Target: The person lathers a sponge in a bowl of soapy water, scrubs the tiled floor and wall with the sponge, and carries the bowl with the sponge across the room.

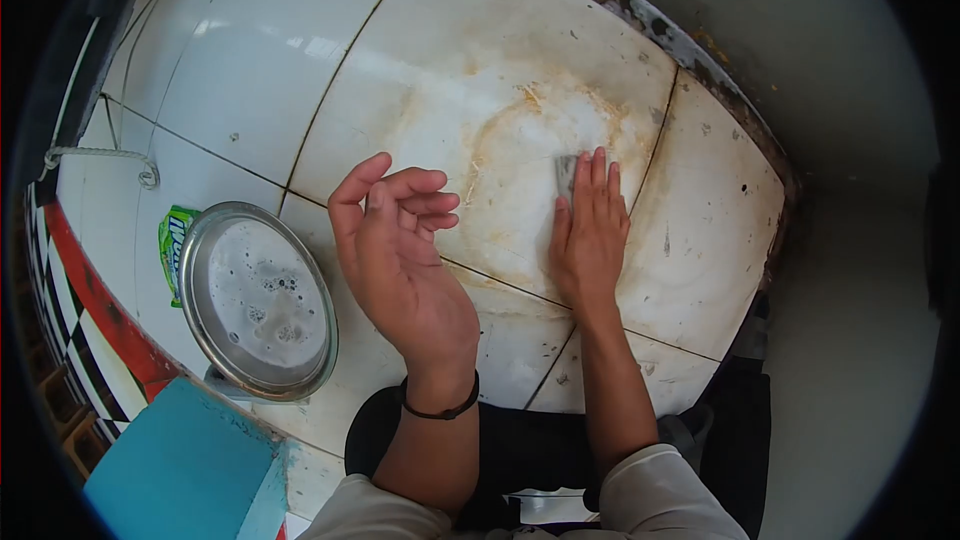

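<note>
My right hand (592, 230) lies on the stained white tile (520, 175), its fingers stretched forward and close together. Beneath its fingers and held against the tile is a grey scrubbing pad (566, 178), mostly covered, with one end showing on the left. My left hand (405, 260) is raised above the floor, palm turned inward, fingers loosely bent and apart, holding nothing. To its left stands a round metal basin (328, 350) with cloudy, sudsy water (265, 290) in it. A brownish ring-shaped stain (480, 145) marks the tile around the pad.
A green packet (172, 250) lies against the basin's left side. A turquoise block (185, 460) is at lower left, near a red edge (110, 325). White cords (105, 152) hang at upper left. A grey wall (820, 90) borders the tiles on the right.
</note>
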Demonstrator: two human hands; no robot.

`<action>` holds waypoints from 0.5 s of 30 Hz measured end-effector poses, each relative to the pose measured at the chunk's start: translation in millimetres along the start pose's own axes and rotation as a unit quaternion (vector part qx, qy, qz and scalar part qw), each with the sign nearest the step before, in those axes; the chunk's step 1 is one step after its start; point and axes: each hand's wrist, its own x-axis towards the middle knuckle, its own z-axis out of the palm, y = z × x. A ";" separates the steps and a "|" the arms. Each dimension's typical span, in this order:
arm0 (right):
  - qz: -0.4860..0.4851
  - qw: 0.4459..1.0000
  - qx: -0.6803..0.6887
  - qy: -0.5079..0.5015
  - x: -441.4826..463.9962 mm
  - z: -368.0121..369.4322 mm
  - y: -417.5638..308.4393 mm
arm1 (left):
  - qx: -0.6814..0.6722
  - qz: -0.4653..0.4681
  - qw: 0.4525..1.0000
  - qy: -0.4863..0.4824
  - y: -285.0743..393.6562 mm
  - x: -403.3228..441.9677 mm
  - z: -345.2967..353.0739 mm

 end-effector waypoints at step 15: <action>0.030 0.999 -0.033 0.020 25.6 -35.2 35.7 | 0.051 -0.033 0.997 -0.036 -7.7 -9.9 9.8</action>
